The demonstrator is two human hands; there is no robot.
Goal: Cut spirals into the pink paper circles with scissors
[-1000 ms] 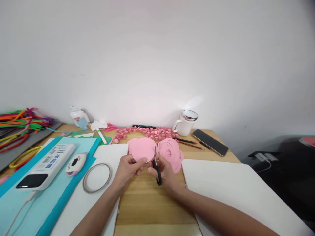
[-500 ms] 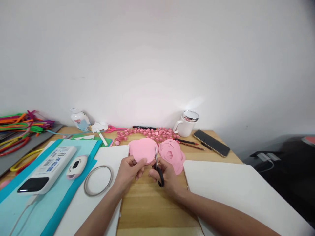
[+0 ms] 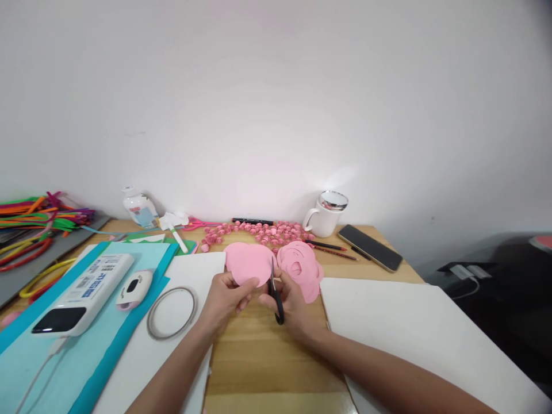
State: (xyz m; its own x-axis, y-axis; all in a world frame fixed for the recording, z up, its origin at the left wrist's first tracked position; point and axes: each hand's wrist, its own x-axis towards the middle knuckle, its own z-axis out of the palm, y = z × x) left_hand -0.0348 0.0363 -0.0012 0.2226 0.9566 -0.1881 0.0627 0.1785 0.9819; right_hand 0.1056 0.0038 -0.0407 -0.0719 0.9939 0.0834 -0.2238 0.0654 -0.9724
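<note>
My left hand (image 3: 224, 299) pinches the lower edge of a pink paper circle (image 3: 249, 261) held just above the wooden table (image 3: 263, 356). My right hand (image 3: 291, 302) grips black-handled scissors (image 3: 275, 296), blades pointing up into the right edge of the circle. Just right of the scissors lies a pile of pink spiral-cut paper pieces (image 3: 299, 267). Behind both, several small pink paper roses (image 3: 259, 232) are scattered along the wall.
White sheets lie at right (image 3: 409, 328) and left (image 3: 190, 270). On blue paper (image 3: 86, 345) rest a white power bank (image 3: 81, 293) and a small pink device (image 3: 133, 286); a tape ring (image 3: 170, 311) is beside them. A white mug (image 3: 325, 214), phone (image 3: 370, 248), pencils and pipe cleaners (image 3: 38, 215) stand farther back.
Hands, scissors and pink circle stay almost in place; only the view shifts slightly up and down.
</note>
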